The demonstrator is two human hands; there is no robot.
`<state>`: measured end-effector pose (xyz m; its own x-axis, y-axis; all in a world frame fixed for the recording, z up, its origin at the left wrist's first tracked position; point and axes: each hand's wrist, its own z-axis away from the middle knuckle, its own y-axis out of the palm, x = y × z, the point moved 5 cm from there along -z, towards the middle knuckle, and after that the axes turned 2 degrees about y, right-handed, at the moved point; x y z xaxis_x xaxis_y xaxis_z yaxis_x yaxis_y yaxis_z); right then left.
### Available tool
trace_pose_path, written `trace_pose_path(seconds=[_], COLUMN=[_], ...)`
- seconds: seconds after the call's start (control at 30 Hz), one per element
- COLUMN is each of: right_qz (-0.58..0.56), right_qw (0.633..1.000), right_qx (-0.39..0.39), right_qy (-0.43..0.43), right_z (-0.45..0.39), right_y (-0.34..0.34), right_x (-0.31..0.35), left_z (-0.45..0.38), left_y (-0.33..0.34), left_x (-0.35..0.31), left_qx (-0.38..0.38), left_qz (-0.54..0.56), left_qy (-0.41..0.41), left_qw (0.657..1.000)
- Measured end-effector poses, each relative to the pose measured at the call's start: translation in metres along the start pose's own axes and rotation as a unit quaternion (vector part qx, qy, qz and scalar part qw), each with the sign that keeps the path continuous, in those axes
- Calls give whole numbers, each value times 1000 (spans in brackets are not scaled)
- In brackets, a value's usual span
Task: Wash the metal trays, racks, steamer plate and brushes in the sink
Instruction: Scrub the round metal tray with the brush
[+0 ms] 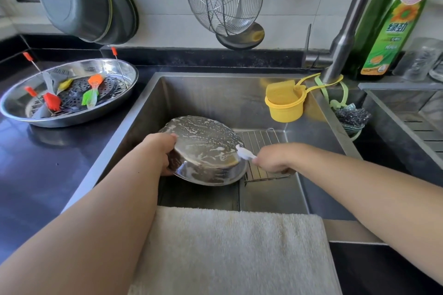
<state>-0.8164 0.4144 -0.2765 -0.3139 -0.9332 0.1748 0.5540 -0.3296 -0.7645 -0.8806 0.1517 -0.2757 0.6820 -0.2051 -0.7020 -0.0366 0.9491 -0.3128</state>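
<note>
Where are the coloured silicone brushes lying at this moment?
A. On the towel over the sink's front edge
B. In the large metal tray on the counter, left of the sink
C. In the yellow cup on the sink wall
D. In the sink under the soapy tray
B: the coloured silicone brushes lie on the perforated steamer plate inside the large metal tray on the counter, left of the sink.
</note>
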Motion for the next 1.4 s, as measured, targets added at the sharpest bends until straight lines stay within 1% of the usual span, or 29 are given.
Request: trace_pose_path(seconds=[0.03, 0.1, 0.2, 0.23, 0.27, 0.33, 0.4, 0.47, 0.53, 0.57, 0.63, 0.7, 0.73, 0.77, 0.83, 0.87, 0.9, 0.93, 1.0, 1.07, 1.1, 1.17, 1.2, 1.23, 1.27, 1.3, 1.33, 1.37, 1.4], right_qz=[-31, -45, -91, -102, -104, -75, -52, -53, -70, -57, -59, -75, -69, -56, -43, -56, -64, -71, -45, -44, -70, -77, -86, -47, -24, -22, -22, -14, -16], right_qw=[999, 997, 996, 995, 995, 995, 994, 997, 997, 998, 996, 986, 985, 989, 997, 997, 996, 995, 992, 990, 991, 995, 995, 997, 995, 992, 989, 990, 989], right_qx=[18, 54, -5, -14, -3, 50, 58, 25, 32, 36, 54, 114, 118, 91, 7, -21, -31, -22, 23, 31, 13, 24, 41, 56, 86, 125, 145, 142, 140], right_qy=[-13, -35, 14, 16, 2, -45, -77, -50, 4, 8, -43, -98, -107, -103, -65, -47, -46, -61, -113, -128, -116, -52, -27, -33, -33, -17, -8, 6, 39], right_z=[0, 4, -4, -5, -4, 7, 7, -6, -11, -10, -1, 9, 10, 6, 1, -1, 2, 5, 18, 19, 18, 12, 10, 10, 10, 9, 10, 11, 14], right_y=[7, 22, 18, 16, 19, 34, 45, 33, 18, 16, 24, 37, 36, 29, 3, -4, -4, 2, 21, 24, 17, 9, 9, 12, 19, 25, 28, 27, 22], right_x=[5, 17, 6, 2, 4, 20, 30, 19, 4, 4, 21, 39, 40, 35, 16, 10, 13, 21, 46, 55, 50, 32, 23, 19, 14, 11, 7, 2, -5], left_z=[2, 8, 21, 24, 26, 29, 31, 32, 31, 29, 29, 29, 28, 27, 30, 31, 32, 32, 32, 29, 28, 27, 25, 22, 20, 18, 16, 15, 16], left_y=[0, 0, 7, 8, 8, 7, 6, 6, 7, 7, 7, 9, 9, 9, 13, 16, 17, 18, 18, 17, 17, 17, 16, 17, 16, 16, 15, 15, 14], left_x=[0, 0, 0, -1, -1, -2, -2, -1, -2, -2, -1, -2, -3, -4, -5, -6, -7, -6, -6, -5, -5, -6, -6, -6, -6, -6, -6, -6, -6], left_qx=[2, 11, 38, 44, 50, 56, 58, 57, 60, 59, 58, 70, 72, 71, 80, 86, 90, 93, 99, 97, 94, 88, 84, 79, 76, 71, 65, 66, 64], left_qz=[-3, -17, -32, -31, -28, -24, -25, -22, -23, -21, -12, -13, -13, -9, -4, -2, 2, 4, 5, 1, -3, -2, -3, -4, -4, -2, -1, 1, 5], left_qy=[0, -2, 1, 0, -2, -7, -10, -9, -1, 2, 3, 15, 22, 28, 41, 45, 45, 45, 44, 43, 47, 50, 51, 53, 53, 52, 52, 55, 55], left_qw=[1000, 1000, 999, 999, 998, 998, 998, 998, 998, 998, 998, 997, 997, 997, 996, 995, 995, 995, 994, 994, 994, 995, 995, 995, 996, 996, 997, 996, 996])
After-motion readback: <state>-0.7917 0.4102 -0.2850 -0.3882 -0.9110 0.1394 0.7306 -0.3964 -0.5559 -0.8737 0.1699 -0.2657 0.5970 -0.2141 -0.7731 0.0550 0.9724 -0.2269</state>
